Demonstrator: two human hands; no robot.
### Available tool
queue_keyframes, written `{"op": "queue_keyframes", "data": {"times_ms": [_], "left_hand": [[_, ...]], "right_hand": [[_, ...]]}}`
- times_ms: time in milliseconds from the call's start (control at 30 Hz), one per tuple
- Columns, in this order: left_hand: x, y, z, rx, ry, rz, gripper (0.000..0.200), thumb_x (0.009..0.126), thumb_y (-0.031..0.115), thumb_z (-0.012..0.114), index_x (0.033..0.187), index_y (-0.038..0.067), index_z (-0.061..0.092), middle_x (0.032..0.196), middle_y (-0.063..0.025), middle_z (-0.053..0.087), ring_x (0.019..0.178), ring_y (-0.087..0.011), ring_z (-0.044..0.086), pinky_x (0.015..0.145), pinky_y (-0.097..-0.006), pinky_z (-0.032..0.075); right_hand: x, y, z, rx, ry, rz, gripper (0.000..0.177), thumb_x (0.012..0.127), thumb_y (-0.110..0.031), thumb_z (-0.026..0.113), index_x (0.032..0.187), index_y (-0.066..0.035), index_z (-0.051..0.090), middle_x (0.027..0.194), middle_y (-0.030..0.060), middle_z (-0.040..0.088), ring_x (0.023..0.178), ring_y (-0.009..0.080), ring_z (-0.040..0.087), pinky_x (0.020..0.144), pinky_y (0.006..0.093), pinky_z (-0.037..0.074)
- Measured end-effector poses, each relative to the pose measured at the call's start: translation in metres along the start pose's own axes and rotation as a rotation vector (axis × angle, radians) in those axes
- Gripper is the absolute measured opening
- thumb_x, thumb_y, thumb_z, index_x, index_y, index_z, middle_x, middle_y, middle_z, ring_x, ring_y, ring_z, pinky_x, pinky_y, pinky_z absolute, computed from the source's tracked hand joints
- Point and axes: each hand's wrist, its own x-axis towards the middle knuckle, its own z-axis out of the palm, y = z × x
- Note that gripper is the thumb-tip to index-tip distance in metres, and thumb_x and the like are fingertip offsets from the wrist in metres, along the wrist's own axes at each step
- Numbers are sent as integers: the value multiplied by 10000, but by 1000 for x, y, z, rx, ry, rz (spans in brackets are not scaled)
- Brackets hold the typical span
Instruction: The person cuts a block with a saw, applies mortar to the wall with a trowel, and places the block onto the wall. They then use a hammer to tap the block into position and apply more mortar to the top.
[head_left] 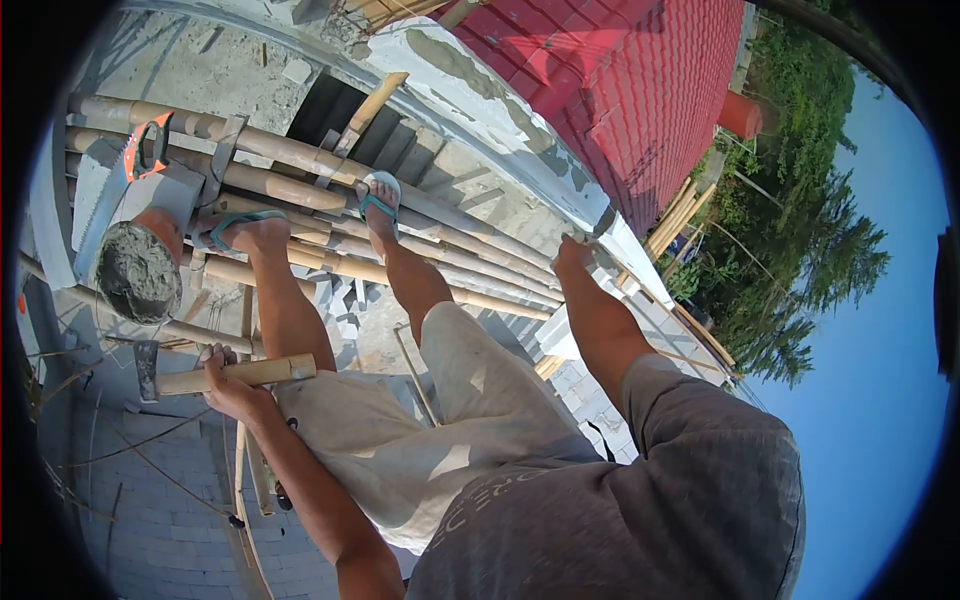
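Note:
My left hand (232,385) is closed round the pale wooden handle of a hammer (270,371). Its dark metal head (147,371) points to the left, below a bucket of wet grey mortar (140,275). Stretched out to the right, my right hand (574,253) is at the edge of a white, mortar-smeared wall (480,85). Its fingers are closed on what looks like a trowel (604,222), of which only a small dark blade shows.
My sandalled feet stand on a scaffold of bamboo poles (300,195), with gaps down to lower levels. A hand saw (148,150) with an orange handle rests on a light grey block (178,190) beside the bucket. Red roofing (620,90) lies beyond the wall. Below is a block wall (160,490).

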Motion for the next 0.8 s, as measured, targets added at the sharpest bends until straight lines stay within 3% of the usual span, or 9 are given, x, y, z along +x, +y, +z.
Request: {"op": "queue_keyframes", "data": {"times_ms": [133, 200, 233, 300, 367, 500, 667, 733, 800], "left_hand": [[12, 4, -5, 8, -31, -19, 314, 853, 97, 583, 1125, -57, 602, 1013, -116, 609, 893, -198, 572, 832, -327, 485], [20, 11, -17, -2, -65, -30, 246, 864, 103, 581, 1074, -24, 596, 948, -72, 572, 865, -182, 546, 835, -314, 475], [21, 17, -20, 19, -54, -35, 246, 864, 103, 581, 1074, -24, 596, 948, -72, 572, 865, -182, 546, 835, -314, 475], [18, 24, -14, -37, -21, -38, 178, 859, 82, 574, 1017, 1, 580, 899, -47, 534, 839, -167, 524, 836, -299, 463], [28, 22, -24, -35, -49, -28, 173, 854, 68, 569, 1012, -1, 576, 909, -51, 537, 850, -163, 524, 837, -295, 460], [32, 22, -30, -46, -93, -1, 170, 845, 40, 554, 1009, -4, 567, 922, -58, 539, 871, -159, 528, 844, -297, 459], [14, 21, -13, -32, -94, 13, 191, 825, 50, 567, 1008, -5, 574, 918, -64, 556, 854, -166, 534, 835, -296, 459], [6, 20, -2, 14, -40, 20, 207, 810, 60, 573, 1003, -13, 583, 915, -77, 573, 840, -174, 538, 820, -291, 460], [6, 14, -2, -14, -50, 27, 206, 808, 61, 570, 997, -20, 589, 908, -83, 578, 828, -175, 541, 808, -292, 464]], "right_hand": [[-49, -60, 58, 356, 166, 309, 811, 766, -293, 828, 1416, -188, 354, 1383, 230, 355, 1145, 369, 543, 954, 535, 479], [-71, -110, 68, 125, 157, 442, 628, 854, -398, 731, 1377, -245, 421, 1388, 173, 404, 1159, 366, 531, 989, 568, 466], [12, -64, 132, 545, 443, 494, 459, 952, -449, 567, 1343, -224, 483, 1383, 128, 466, 1167, 378, 527, 973, 552, 475], [-39, -118, 112, -1025, -321, -107, 509, 989, -403, 476, 1437, -162, 452, 1358, 105, 549, 1253, 324, 519, 1000, 483, 460], [-34, -126, 150, -1101, -354, -195, 674, 960, -440, 529, 1527, -134, 332, 1386, 108, 545, 1262, 343, 528, 1004, 466, 461], [-25, -67, 281, -305, -58, 146, 389, 832, -49, 713, 1218, -86, 681, 1397, 160, 502, 1303, 368, 487, 870, 756, 482], [-180, -113, 222, 464, -26, 564, 790, 829, -361, 742, 1478, -143, 349, 1370, 217, 515, 1183, 362, 591, 919, 456, 538], [-246, -141, 181, 338, -214, 401, 774, 768, -167, 791, 1442, -137, 413, 1323, 243, 540, 1060, 344, 654, 754, 385, 580], [-266, -115, 212, 465, -358, 342, 802, 738, -68, 783, 1439, -125, 399, 1256, 193, 579, 974, 322, 672, 687, 390, 585]]}}
